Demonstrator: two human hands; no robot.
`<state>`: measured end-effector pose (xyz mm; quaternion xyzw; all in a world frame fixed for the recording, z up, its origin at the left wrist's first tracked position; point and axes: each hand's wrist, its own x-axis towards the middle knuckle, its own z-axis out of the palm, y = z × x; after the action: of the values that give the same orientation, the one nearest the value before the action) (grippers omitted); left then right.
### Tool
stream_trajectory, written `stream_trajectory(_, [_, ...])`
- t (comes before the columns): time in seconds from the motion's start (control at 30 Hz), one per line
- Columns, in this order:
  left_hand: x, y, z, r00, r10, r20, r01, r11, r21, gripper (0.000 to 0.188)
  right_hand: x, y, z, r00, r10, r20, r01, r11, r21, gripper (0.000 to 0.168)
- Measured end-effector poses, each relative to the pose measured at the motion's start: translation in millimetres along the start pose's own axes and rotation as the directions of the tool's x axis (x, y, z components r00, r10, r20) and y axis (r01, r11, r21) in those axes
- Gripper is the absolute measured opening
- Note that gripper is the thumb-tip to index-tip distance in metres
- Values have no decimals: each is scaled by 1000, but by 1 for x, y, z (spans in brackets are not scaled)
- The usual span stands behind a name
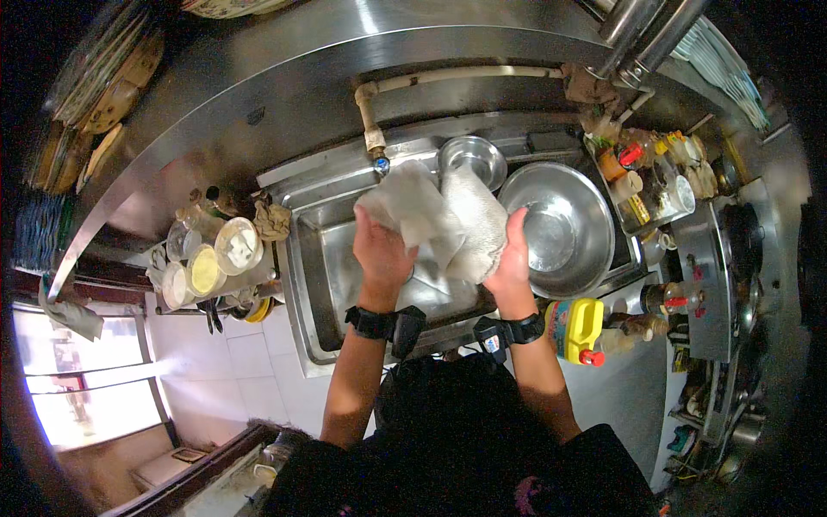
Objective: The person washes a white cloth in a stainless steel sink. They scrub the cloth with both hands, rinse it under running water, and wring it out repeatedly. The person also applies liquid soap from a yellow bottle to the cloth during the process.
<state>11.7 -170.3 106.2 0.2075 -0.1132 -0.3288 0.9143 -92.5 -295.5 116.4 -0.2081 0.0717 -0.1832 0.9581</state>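
Note:
Over the stainless-steel sink, a pale cloth is spread between both hands. My left hand grips its left side, where the fabric is blurred. On the other side, my right hand holds the ribbed part with the thumb up; the cloth hides most fingers of both hands. Behind the cloth stands a small steel bowl. A large steel basin lies just right of my right hand. The tap is at the sink's back edge, beyond my left hand.
Open tubs and a crumpled rag are left of the sink. A rack of bottles and jars stands at the right. A yellow jug with a red cap is close to my right forearm. A steel shelf overhangs the back.

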Motion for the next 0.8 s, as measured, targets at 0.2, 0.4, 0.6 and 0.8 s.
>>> stream_trajectory(0.2, [-5, -6, -8, 973, -18, 228, 63, 980, -188, 78, -8, -7, 8, 999, -31, 26, 33, 998, -59, 71])
stream_trajectory(0.4, [-2, -1, 20, 986, 68, -150, -44, 986, 160, 83, -13, -11, 7, 996, -76, 49, 71, 993, 94, 69])
stream_trajectory(0.6, [-3, 12, 16, 945, 111, 307, 55, 873, -484, 50, -21, -21, 18, 991, -99, 93, 68, 954, 291, 63])
stream_trajectory(0.8, [0, -4, -9, 999, -44, -31, 13, 755, -655, 43, -22, -21, 19, 991, -112, 70, 83, 940, 329, 62])
